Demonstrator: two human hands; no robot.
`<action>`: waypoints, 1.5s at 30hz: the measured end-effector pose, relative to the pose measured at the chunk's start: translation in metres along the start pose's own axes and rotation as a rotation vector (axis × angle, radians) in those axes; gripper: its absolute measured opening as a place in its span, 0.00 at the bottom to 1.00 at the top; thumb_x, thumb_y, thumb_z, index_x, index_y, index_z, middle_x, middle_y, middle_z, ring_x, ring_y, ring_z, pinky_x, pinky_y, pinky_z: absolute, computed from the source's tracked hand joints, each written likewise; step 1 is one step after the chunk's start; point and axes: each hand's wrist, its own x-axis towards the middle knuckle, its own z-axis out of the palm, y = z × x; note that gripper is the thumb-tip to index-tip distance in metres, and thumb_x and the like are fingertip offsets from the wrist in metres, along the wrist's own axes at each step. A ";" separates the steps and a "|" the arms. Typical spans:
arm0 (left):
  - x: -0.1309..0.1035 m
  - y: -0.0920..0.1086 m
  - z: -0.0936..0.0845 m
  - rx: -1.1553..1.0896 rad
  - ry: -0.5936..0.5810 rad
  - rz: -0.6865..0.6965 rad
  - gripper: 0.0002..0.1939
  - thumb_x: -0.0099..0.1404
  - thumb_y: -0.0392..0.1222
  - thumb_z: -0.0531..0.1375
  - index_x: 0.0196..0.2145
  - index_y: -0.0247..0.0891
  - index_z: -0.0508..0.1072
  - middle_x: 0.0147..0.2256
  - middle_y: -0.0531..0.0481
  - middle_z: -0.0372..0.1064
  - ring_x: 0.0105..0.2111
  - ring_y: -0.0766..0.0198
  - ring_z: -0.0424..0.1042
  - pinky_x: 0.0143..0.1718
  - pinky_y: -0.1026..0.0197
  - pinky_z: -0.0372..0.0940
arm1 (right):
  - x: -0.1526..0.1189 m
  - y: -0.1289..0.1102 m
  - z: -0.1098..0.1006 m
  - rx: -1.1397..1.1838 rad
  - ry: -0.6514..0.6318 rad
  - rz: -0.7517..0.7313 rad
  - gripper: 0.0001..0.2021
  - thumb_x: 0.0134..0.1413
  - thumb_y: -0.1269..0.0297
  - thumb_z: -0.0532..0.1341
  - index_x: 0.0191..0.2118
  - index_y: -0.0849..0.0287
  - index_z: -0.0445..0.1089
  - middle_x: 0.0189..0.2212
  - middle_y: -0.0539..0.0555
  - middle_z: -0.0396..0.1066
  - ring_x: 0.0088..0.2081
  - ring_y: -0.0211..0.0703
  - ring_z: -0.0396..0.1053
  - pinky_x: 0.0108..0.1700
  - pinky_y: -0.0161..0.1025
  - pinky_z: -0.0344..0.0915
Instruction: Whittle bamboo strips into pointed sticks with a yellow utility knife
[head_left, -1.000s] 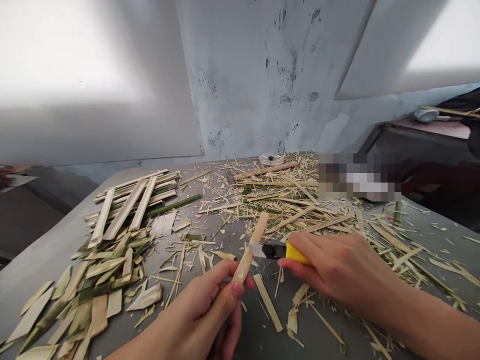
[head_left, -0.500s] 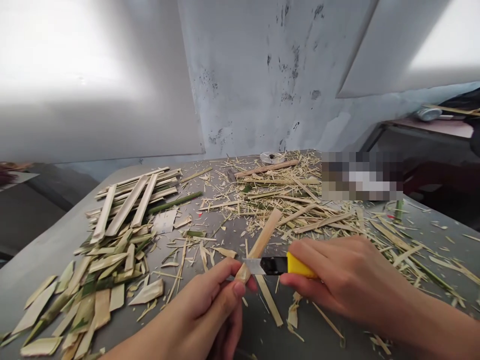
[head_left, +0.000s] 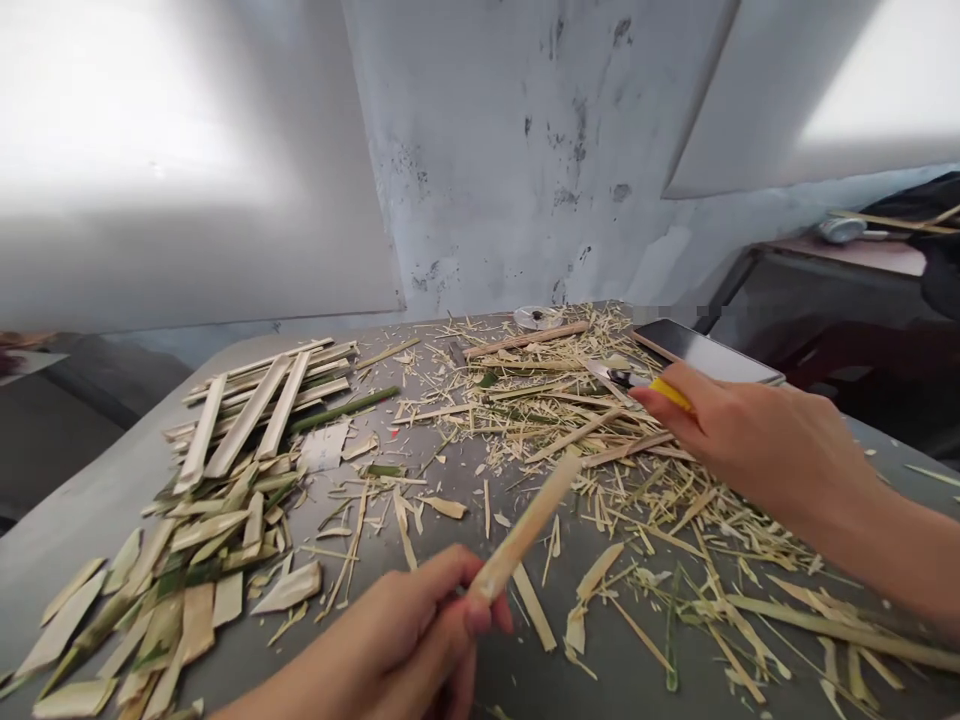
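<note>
My left hand [head_left: 409, 640] pinches the near end of a pale bamboo strip [head_left: 529, 525] that angles up and to the right above the grey table [head_left: 90, 520]. My right hand [head_left: 739, 435] is farther back on the right, gripping a yellow utility knife [head_left: 637, 383] whose blade points left over a heap of bamboo shavings [head_left: 570, 400]. The knife is well apart from the strip.
A stack of long cut bamboo slats [head_left: 259, 410] and a heap of short green-edged offcuts [head_left: 172, 570] lie on the left. A phone [head_left: 705, 352] rests at the back right, a small round metal lid [head_left: 536, 318] near the wall. Loose slivers cover the right side.
My right hand has swept the knife away from the strip, up and to the right toward the back of the table. My left hand has tilted the strip more to the right.
</note>
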 end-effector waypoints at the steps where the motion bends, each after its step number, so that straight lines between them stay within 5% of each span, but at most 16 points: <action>1: -0.001 0.003 0.000 -0.016 0.013 -0.010 0.21 0.68 0.66 0.60 0.38 0.45 0.73 0.21 0.56 0.65 0.21 0.66 0.67 0.24 0.69 0.69 | 0.001 0.000 -0.004 0.046 0.025 -0.001 0.25 0.75 0.44 0.44 0.32 0.55 0.64 0.14 0.47 0.59 0.14 0.38 0.55 0.21 0.35 0.38; 5: -0.002 0.016 -0.002 -0.010 0.035 -0.037 0.20 0.68 0.66 0.59 0.36 0.47 0.71 0.20 0.57 0.65 0.18 0.65 0.63 0.21 0.67 0.66 | -0.009 -0.034 -0.023 0.386 0.098 -0.197 0.23 0.75 0.45 0.47 0.32 0.55 0.62 0.17 0.46 0.61 0.16 0.38 0.59 0.23 0.37 0.44; 9: -0.003 0.022 -0.001 0.038 0.051 -0.062 0.21 0.68 0.67 0.58 0.33 0.47 0.69 0.19 0.57 0.65 0.18 0.65 0.63 0.21 0.67 0.66 | -0.022 -0.063 -0.027 0.561 0.028 -0.359 0.21 0.74 0.45 0.51 0.32 0.53 0.61 0.19 0.44 0.65 0.18 0.39 0.63 0.24 0.39 0.46; 14: -0.003 0.016 0.000 0.021 0.042 -0.089 0.25 0.69 0.70 0.55 0.33 0.45 0.67 0.19 0.58 0.62 0.17 0.69 0.62 0.18 0.71 0.64 | -0.021 -0.056 -0.015 0.448 0.036 -0.321 0.23 0.74 0.44 0.50 0.31 0.53 0.62 0.18 0.45 0.65 0.16 0.40 0.63 0.23 0.38 0.43; 20: 0.003 0.001 -0.006 -0.181 -0.020 -0.064 0.23 0.73 0.66 0.52 0.46 0.43 0.62 0.21 0.62 0.65 0.11 0.75 0.58 0.17 0.71 0.65 | -0.007 -0.060 -0.012 0.338 0.054 -0.281 0.26 0.74 0.43 0.48 0.30 0.56 0.64 0.18 0.47 0.67 0.16 0.38 0.60 0.24 0.38 0.38; 25: -0.006 0.001 -0.006 -0.121 0.013 -0.071 0.23 0.72 0.66 0.56 0.46 0.43 0.66 0.20 0.61 0.64 0.14 0.73 0.61 0.19 0.73 0.66 | 0.007 -0.020 -0.004 0.058 -0.041 -0.113 0.31 0.75 0.42 0.41 0.31 0.58 0.68 0.14 0.50 0.63 0.13 0.34 0.53 0.24 0.37 0.34; 29: -0.007 0.000 -0.004 -0.133 -0.011 -0.099 0.23 0.72 0.65 0.54 0.46 0.42 0.65 0.19 0.61 0.64 0.14 0.73 0.61 0.20 0.72 0.66 | 0.008 0.017 -0.008 0.016 0.029 0.113 0.29 0.75 0.43 0.43 0.33 0.57 0.69 0.14 0.49 0.60 0.14 0.33 0.53 0.24 0.34 0.39; 36: -0.001 0.001 -0.006 -0.067 -0.005 -0.081 0.23 0.73 0.66 0.52 0.44 0.42 0.63 0.20 0.60 0.66 0.13 0.75 0.62 0.17 0.76 0.59 | -0.013 -0.053 -0.027 0.525 0.074 -0.302 0.26 0.73 0.42 0.49 0.30 0.55 0.63 0.18 0.46 0.66 0.17 0.37 0.64 0.24 0.38 0.45; 45: 0.000 -0.002 -0.001 -0.126 -0.009 -0.091 0.23 0.73 0.67 0.52 0.41 0.42 0.62 0.20 0.61 0.64 0.12 0.75 0.62 0.15 0.76 0.61 | -0.021 -0.072 -0.022 0.525 0.021 -0.336 0.28 0.73 0.40 0.48 0.29 0.56 0.66 0.17 0.47 0.68 0.17 0.37 0.63 0.25 0.40 0.40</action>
